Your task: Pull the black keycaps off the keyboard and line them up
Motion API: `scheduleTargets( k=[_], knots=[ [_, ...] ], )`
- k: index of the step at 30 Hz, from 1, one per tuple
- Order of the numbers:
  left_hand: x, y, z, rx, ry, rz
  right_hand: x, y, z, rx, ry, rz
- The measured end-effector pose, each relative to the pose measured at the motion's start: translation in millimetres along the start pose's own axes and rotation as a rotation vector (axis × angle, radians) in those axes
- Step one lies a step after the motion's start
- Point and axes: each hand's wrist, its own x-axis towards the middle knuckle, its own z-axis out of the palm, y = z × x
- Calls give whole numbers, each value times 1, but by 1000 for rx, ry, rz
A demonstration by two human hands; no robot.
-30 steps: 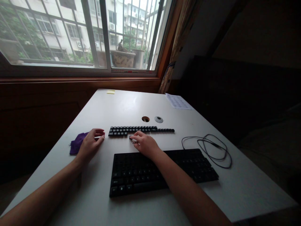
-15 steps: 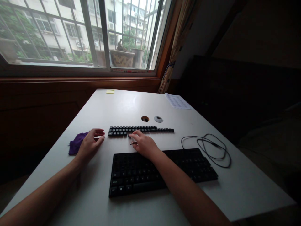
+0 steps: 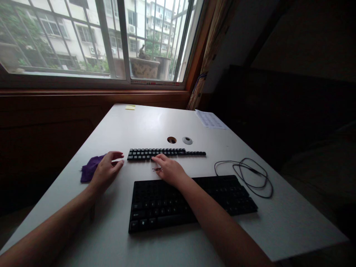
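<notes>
1. Head view: the keycap rows [image 3: 158, 152] stand on the worktop [image 3: 150, 126] beyond the black keyboard [image 3: 164, 204], aligned apparently to preserve their order.
2. Right hand [image 3: 158, 164]: fingers nearly closed; a thin wire tool [image 3: 155, 169] is held beneath the index finger, presumably leaving that fingertip free. The fingertip meets the front row's right end; whether it grips a keycap cannot be told.
3. Left hand [image 3: 120, 158]: half open, thumb apart from fingers, nothing visibly held. It lies beside the purple cloth [image 3: 90, 170]; contact cannot be confirmed.
4. Keyboard lies flat nearest the person, seemingly for reach; its cable [image 3: 254, 171] is looped aside, right.
</notes>
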Motion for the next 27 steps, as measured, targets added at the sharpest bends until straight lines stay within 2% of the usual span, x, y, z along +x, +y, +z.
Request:
scheduleTargets(
  k=[27],
  knots=[
    [0, 2, 1, 29, 4, 10, 3, 0, 1, -33, -17, 10]
  ],
)
